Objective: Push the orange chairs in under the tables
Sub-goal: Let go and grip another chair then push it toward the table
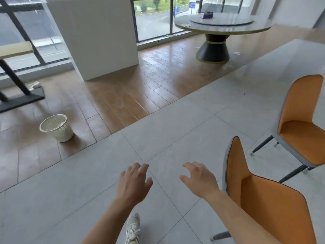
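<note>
Two orange chairs: near chair, far chair. My left hand and right hand spread loose, gripping nothing. One basket.

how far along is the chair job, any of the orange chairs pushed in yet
Nothing looks done: the nearer orange padded chair and the farther orange padded chair both stand out on the grey tiles, under no table. In hand: the left hand and right hand are open, touching neither. Both chairs are left.

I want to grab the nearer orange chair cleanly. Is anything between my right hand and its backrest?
Nothing visible. The right hand hovers open just left of the nearer orange chair, with only bare floor tile behind the gap.
</note>
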`<state>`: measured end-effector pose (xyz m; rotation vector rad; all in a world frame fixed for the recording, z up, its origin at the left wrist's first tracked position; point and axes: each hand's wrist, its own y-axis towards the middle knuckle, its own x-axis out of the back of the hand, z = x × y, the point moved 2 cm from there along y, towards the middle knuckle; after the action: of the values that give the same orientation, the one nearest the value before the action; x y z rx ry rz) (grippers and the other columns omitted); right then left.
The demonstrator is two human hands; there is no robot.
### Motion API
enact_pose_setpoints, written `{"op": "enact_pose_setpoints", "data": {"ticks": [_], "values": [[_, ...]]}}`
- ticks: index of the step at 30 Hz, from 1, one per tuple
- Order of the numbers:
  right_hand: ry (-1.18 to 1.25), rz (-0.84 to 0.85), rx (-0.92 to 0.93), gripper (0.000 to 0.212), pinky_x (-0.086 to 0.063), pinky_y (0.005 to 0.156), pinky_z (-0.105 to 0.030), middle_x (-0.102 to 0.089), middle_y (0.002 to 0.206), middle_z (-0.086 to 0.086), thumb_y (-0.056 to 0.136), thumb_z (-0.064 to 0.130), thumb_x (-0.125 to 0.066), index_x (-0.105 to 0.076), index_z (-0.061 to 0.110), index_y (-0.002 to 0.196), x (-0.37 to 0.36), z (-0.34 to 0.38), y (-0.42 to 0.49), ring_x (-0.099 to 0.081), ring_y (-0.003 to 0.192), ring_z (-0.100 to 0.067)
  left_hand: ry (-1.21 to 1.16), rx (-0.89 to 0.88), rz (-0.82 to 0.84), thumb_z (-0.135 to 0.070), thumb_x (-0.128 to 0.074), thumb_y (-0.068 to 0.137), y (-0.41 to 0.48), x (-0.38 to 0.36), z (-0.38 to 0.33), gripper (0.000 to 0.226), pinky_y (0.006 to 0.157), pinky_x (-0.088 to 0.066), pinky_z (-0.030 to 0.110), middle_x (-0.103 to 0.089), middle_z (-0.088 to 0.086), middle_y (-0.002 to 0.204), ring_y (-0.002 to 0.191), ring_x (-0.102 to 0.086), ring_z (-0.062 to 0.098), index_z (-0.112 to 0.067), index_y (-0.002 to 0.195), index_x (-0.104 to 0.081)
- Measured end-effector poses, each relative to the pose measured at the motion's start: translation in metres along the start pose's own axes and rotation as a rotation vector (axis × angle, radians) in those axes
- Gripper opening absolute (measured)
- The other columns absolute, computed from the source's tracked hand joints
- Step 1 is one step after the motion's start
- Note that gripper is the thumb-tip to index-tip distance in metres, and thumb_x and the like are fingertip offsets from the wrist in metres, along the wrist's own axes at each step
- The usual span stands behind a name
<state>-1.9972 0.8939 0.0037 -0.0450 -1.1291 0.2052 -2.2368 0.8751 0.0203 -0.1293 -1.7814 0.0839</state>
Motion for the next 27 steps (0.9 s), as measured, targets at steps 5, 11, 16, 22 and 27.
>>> {"op": "enact_pose_setpoints", "data": {"ticks": [5,11,16,22,27], "values": [[0.012,-0.136,-0.194,0.049,-0.049,0.088,-0.033,-0.060,0.126,0.003,0.094,0.050,-0.053,-0.051,0.026,0.136,0.008,-0.008,0.057,-0.050,0.117,-0.019,0.035,-0.254,0.070,-0.047,-0.044,0.098,0.113,0.005,-0.006,0.051,0.104,-0.036,0.034,-0.051,-0.005,0.134,0.120,-0.049,0.019,-0.030,0.146,-0.039],[0.074,-0.407,-0.514,0.042,-0.051,0.088,-0.033,-0.063,0.123,0.003,0.095,0.042,-0.058,-0.056,0.022,0.132,0.027,-0.017,0.066,-0.053,0.113,-0.018,0.087,-0.654,0.184,-0.049,-0.043,0.097,0.198,0.011,-0.055,0.053,0.104,-0.033,0.034,-0.049,-0.006,0.135,0.123,-0.047,0.020,-0.031,0.147,-0.037],[0.061,-0.603,-0.738,0.037,-0.055,0.081,-0.028,-0.066,0.119,0.005,0.094,0.039,-0.060,-0.062,0.021,0.126,0.034,-0.035,0.051,-0.055,0.107,-0.013,0.100,-0.961,0.222,-0.047,-0.043,0.098,0.230,0.007,-0.125,0.051,0.108,-0.032,0.037,-0.048,-0.003,0.137,0.128,-0.045,0.021,-0.029,0.145,-0.037],[0.043,-0.735,-0.970,0.036,-0.053,0.084,-0.029,-0.067,0.115,0.007,0.092,0.044,-0.061,-0.064,0.024,0.122,0.028,-0.080,0.042,-0.057,0.103,-0.014,0.157,-1.211,0.231,-0.046,-0.044,0.098,0.256,-0.016,-0.195,0.053,0.110,-0.030,0.036,-0.044,-0.001,0.144,0.135,-0.039,0.019,-0.029,0.147,-0.035],[0.046,-0.724,-1.077,0.042,-0.051,0.072,-0.020,-0.067,0.111,0.010,0.094,0.058,-0.050,-0.063,0.028,0.120,0.013,-0.105,0.040,-0.056,0.097,-0.009,0.218,-1.349,0.243,-0.047,-0.042,0.099,0.270,-0.035,-0.242,0.054,0.115,-0.027,0.040,-0.037,0.002,0.153,0.142,-0.032,0.021,-0.028,0.149,-0.034]]}}
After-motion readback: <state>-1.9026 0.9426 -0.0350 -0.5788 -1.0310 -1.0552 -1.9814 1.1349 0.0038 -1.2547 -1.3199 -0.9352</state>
